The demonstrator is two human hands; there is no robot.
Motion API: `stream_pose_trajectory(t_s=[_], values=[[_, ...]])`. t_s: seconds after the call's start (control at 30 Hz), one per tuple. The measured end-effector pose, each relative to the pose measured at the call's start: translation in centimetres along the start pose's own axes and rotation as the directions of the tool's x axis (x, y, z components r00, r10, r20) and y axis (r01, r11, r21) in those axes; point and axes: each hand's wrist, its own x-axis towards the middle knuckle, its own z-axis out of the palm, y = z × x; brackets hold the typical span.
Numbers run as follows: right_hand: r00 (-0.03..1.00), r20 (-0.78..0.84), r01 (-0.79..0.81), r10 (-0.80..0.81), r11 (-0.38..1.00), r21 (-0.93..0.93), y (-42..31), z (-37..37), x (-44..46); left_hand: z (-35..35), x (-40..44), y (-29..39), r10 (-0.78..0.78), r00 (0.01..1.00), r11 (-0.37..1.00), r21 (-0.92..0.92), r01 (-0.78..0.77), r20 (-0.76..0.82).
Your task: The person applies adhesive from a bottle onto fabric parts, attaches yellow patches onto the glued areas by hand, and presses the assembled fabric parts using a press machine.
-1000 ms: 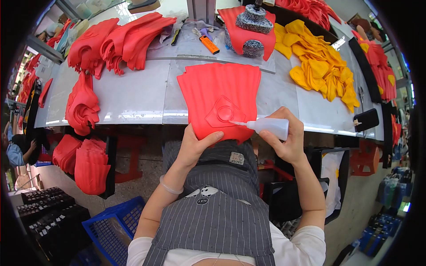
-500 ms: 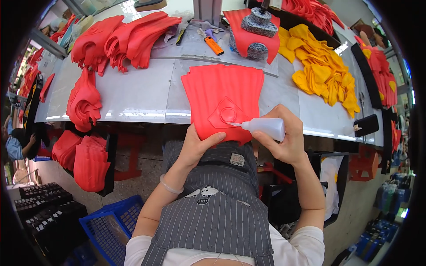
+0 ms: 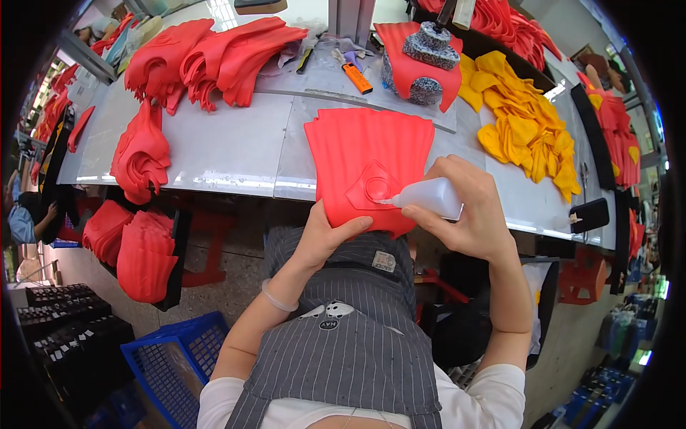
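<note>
A red ribbed, cape-shaped piece lies over the table's front edge, its lower part overhanging towards my lap. Near its bottom is a raised diamond with a ring inside. My left hand grips the lower left edge, thumb on top and the other fingers hidden beneath. In my right hand is a white squeeze bottle, tilted with its thin nozzle pointing left. The nozzle tip is at the diamond's right side, just below the ring; whether it touches the surface I cannot tell.
Stacks of red pieces lie at the back left. A grey speckled block bears another red piece at the back, beside an orange-handled cutter. Yellow pieces are heaped on the right, near a black phone. A blue crate stands on the floor.
The bottle's nozzle has shifted around the ring to its lower right, and the bottle tilts more. My left hand keeps its grip. The whole view has shifted slightly.
</note>
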Motion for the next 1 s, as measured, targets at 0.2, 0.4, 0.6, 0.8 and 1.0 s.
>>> stream_pose_trajectory(t_s=[0.2, 0.4, 0.6, 0.8, 1.0], values=[[0.998, -0.015, -0.067, 0.068, 0.997, 0.044, 0.7, -0.4, -0.9, 0.1, 0.0, 0.1, 0.017, 1.0, 1.0, -0.007, -0.017, -0.01], [0.982, -0.064, -0.167, 0.175, 0.979, 0.117, 1.6, -0.3, -2.2, 0.2, 0.0, 0.0, 0.02, 1.0, 1.0, -0.002, -0.02, -0.023], [0.97, -0.112, -0.197, 0.217, 0.966, 0.17, 2.1, 0.2, -2.9, 0.1, 0.1, -0.4, 0.039, 0.999, 0.999, 0.011, -0.039, -0.03], [0.931, -0.109, -0.301, 0.348, 0.902, 0.309, 2.1, 0.0, -3.3, 0.0, 0.3, -0.9, 0.085, 0.996, 0.996, -0.007, -0.086, -0.022], [0.905, -0.163, -0.212, 0.394, 0.747, 0.63, 7.0, -0.7, -7.0, 0.0, 0.2, -1.0, 0.087, 0.996, 0.995, -0.037, -0.089, -0.036]])
